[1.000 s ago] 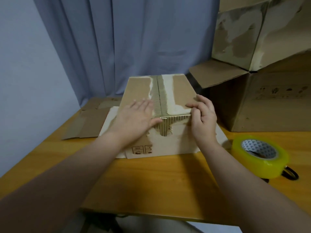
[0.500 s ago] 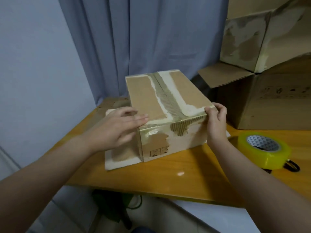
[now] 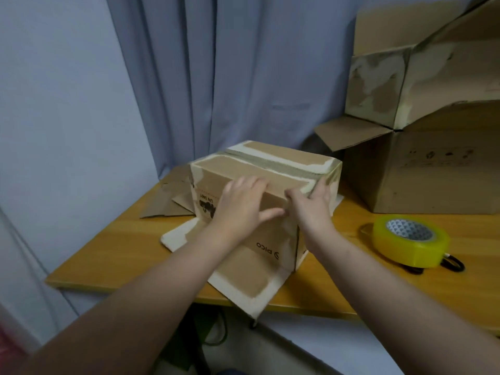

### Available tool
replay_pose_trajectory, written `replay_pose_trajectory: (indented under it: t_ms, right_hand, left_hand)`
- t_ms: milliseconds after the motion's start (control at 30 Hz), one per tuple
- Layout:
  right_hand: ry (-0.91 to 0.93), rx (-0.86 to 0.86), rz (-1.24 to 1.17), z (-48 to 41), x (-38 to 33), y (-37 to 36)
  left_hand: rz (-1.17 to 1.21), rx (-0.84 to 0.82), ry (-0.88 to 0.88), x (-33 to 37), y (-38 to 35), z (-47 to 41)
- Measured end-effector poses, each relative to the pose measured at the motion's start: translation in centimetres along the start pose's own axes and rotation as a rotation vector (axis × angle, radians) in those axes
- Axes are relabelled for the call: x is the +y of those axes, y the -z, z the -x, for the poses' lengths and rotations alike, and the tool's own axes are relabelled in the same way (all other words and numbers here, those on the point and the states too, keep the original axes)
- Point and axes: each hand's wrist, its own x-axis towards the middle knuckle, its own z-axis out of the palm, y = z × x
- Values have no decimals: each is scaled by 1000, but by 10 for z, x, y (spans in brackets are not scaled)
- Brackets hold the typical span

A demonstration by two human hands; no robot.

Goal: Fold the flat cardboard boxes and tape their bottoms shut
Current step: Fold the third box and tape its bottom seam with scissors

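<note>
At the table's left rear: flat brown cardboard sheets [image 3: 167, 201], not yet folded. Centre: small brown cardboard box [image 3: 270, 165] stands bottom-up on the yellow wooden table [image 3: 121, 253], lower flaps splayed, a strip along the top seam. Left hand [image 3: 240, 207] lies flat on its near side, fingers straight. Right hand [image 3: 311, 209] presses the near corner, fingers extended, clasping nothing. Judged: this bottom is nearly finished. Next move probably calls for a fresh sheet, then the yellowish clear tape roll [image 3: 411, 242] at right.

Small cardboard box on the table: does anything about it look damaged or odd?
Yes. The small cardboard box has brown surface peeled to pale patches along its top seam and flaps. Its PICO print reads upside down. One flap overhangs the front edge of the table.
</note>
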Motion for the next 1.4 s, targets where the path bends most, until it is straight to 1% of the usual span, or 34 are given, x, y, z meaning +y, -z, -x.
replay_pose_trajectory:
  t_ms: [67,133,267,367,467,500,533,567,600,633,667,700,733,767,833,867,933,967,1000,1033,1067,1133,1167,1200,1233,1300,1333,1367,1400]
  right_hand:
    - [66,-15,65,11,3,3]
    - [152,6,63,15,8,10]
    - [236,6,-17,16,18,17]
    - [335,-18,-101,10,22,22]
    - [350,-119,-97,1,20,28]
    - [340,-142,-62,-3,19,29]
    - [323,-128,-2,-9,19,30]
    - [293,-86,96,-16,19,31]
    - [246,-24,258,-24,19,33]
    - [165,47,458,-31,19,34]
    - [88,92,595,-34,18,34]
    - [37,103,622,-34,18,31]
    - [38,86,552,-32,18,25]
    - [87,58,424,-28,18,18]
    - [269,-11,243,-16,11,-2]
    - [319,-53,199,-8,4,-11]
    - [310,-116,158,7,-15,-21]
    - [309,-135,167,10,-22,-23]
    - [335,-166,209,13,-29,-23]
    - [392,-217,255,14,-32,-21]
    - [476,-286,296,15,-34,-19]
    - [631,-380,349,14,-29,-11]
    - [650,-386,370,13,-25,-5]
    - [628,-375,377,13,-22,2]
    - [599,-355,366,14,-18,9]
    - [554,-298,368,13,-9,26]
    - [536,-257,467,11,-3,37]
    - [503,-222,661,9,4,48]
    - [450,-202,924,7,10,61]
  left_hand:
    - [-28,-37,29,-16,-1,0]
    - [-23,-42,65,-35,-1,3]
    - [5,-33,234,-78,1,13]
    - [22,-33,385,-104,7,20]
    - [-66,-30,495,-114,14,31]
    - [-37,-12,509,-112,15,36]
    - [25,25,509,-109,17,41]
    - [89,68,502,-104,18,47]
    - [107,103,492,-97,18,53]
    - [68,128,474,-88,17,58]
    - [19,150,442,-78,15,64]
    - [-2,173,395,-65,14,68]
    - [9,190,334,-52,12,71]
    - [35,202,265,-38,8,73]
    - [86,243,132,-16,2,73]
    - [137,251,64,-9,2,72]
    - [318,224,-48,-8,7,66]
    - [365,207,-95,-13,10,63]
    - [334,219,-129,-20,12,59]
    - [229,234,-146,-29,13,55]
    - [99,212,-144,-38,13,51]
    - [-86,52,-119,-50,12,44]
    - [-109,-24,-102,-51,10,40]
    - [-96,-50,-86,-50,8,36]
    - [-71,-31,-85,-46,5,33]
    - [-1,59,-79,-29,0,27]
    - [33,95,-55,-18,-4,24]
    - [56,128,-31,-6,-8,22]
    - [60,162,-14,7,-13,18]
